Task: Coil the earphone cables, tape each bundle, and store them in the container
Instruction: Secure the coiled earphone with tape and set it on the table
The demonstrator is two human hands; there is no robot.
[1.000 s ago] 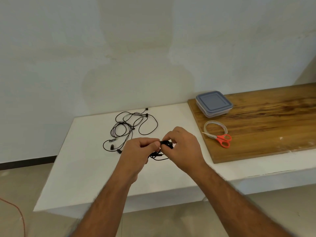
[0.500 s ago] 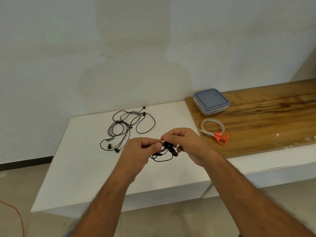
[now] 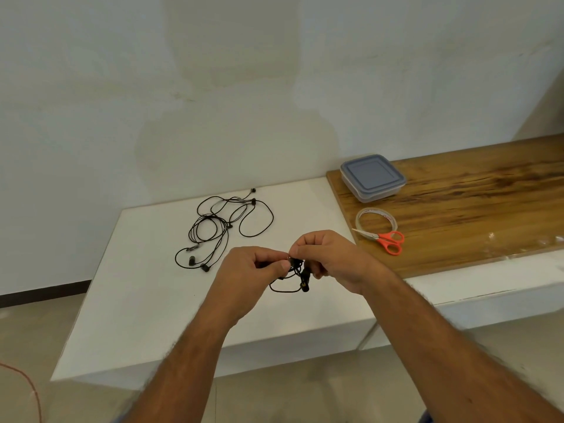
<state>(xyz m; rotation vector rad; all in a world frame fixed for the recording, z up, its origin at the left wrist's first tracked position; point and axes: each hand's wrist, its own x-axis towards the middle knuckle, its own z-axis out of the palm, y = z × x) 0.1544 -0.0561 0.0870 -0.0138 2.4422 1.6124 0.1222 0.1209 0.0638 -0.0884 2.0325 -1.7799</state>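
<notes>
Both hands' fingers [image 3: 276,264] hide most of earphone bundle [image 3: 300,274]

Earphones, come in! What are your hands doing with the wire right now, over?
Left hand and right hand both pinch the small earphone bundle above the white table. Loose earphone cables uncoiled. Container lid on. Nothing in the way.
</notes>
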